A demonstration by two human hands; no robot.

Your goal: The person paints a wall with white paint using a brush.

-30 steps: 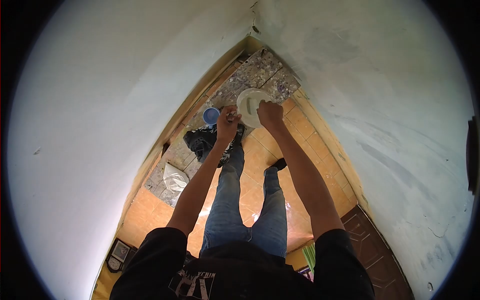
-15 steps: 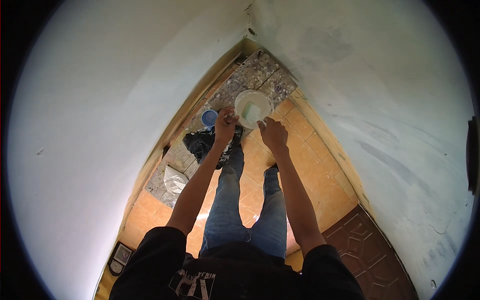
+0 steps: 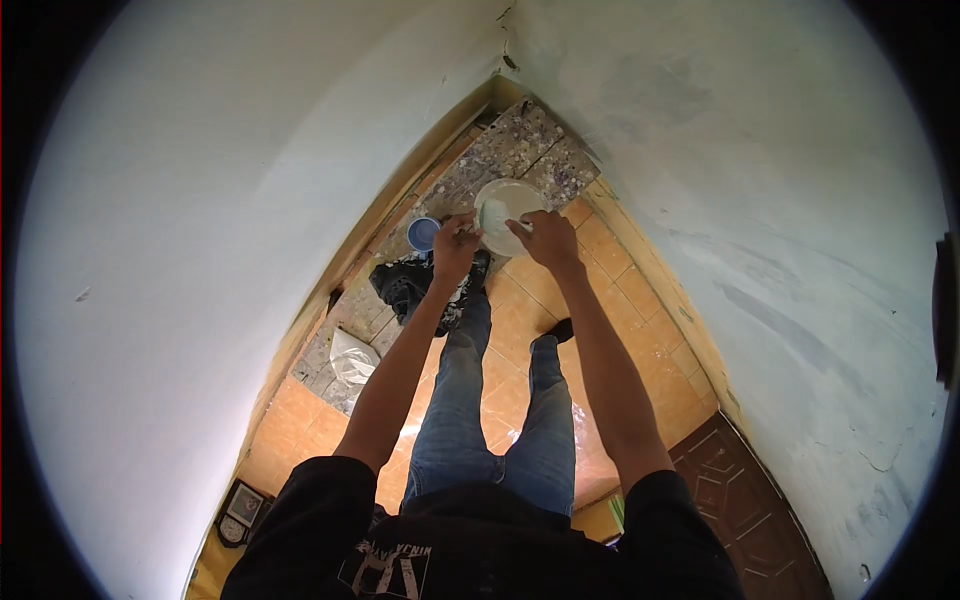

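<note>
A pale round container (image 3: 528,199) with whitish-green material inside is between my two hands. My left hand (image 3: 456,243) has its fingers closed at the container's left rim. On the other side, my right hand (image 3: 546,238) is closed in a pinch over the container's near right part, its fingertips against something pale and small that I cannot make out. Just left of my left hand stands a blue cup (image 3: 423,234). Beneath that hand lies a crumpled black cloth or bag (image 3: 400,286).
Walls (image 3: 200,230) rise on both sides and meet in a corner ahead. A paint-spattered board (image 3: 500,145) runs along the left, with a white plastic bag (image 3: 352,357) on it. Orange floor tiles (image 3: 610,280) and a brown panelled door (image 3: 740,500) lie to the right.
My right hand has moved slightly up and inward over the container. The green patch seen inside earlier is now partly covered. My right foot shows more beside the leg.
</note>
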